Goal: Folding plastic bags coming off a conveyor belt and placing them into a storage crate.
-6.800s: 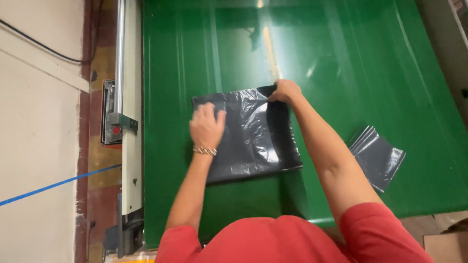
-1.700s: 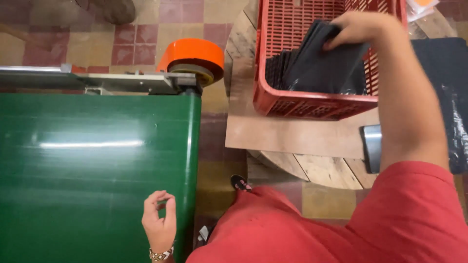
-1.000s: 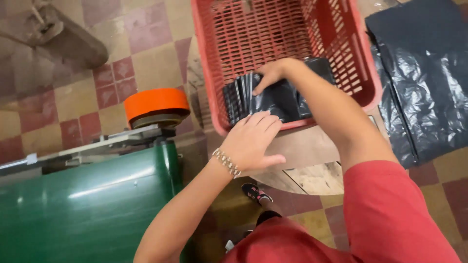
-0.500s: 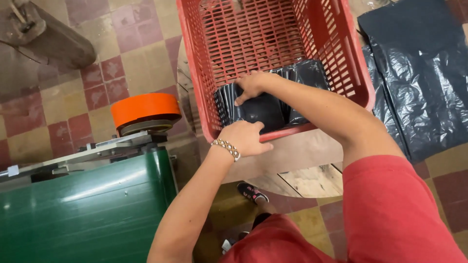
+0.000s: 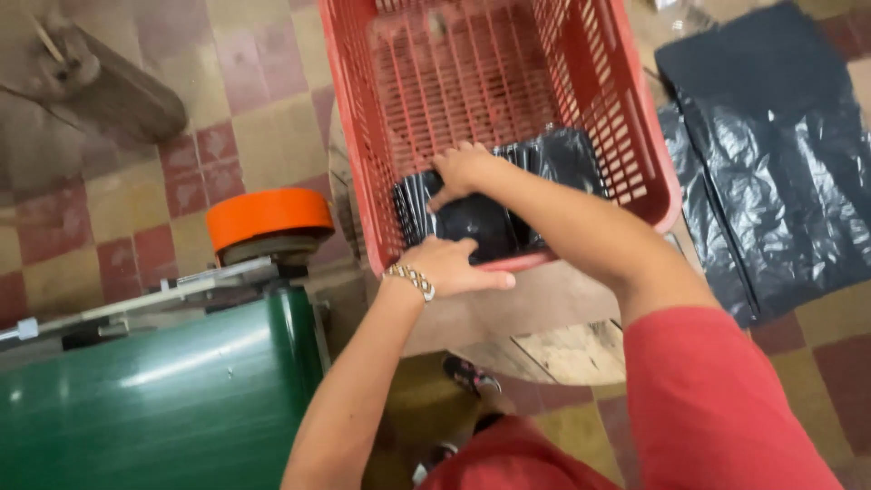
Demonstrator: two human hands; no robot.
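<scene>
A red plastic crate (image 5: 626, 118) stands on a wooden surface (image 5: 553, 340) in front of me. Several folded black plastic bags (image 5: 567, 159) stand packed on edge along its near wall. My right hand (image 5: 463, 168) reaches into the crate and presses on the black bags at the left of the row. My left hand (image 5: 449, 268), with a bracelet at the wrist, rests on the crate's near rim, fingers pointing right.
A green conveyor belt (image 5: 154, 399) fills the lower left, with an orange roller (image 5: 268, 213) at its end. Flat black plastic bags (image 5: 771, 172) lie on the tiled floor at the right. A grey object (image 5: 100, 82) lies at the upper left.
My right hand has carried a folded black bag from the belt to the crate and pushed it down into the row. My left hand came up from the belt's edge to the crate's rim.
</scene>
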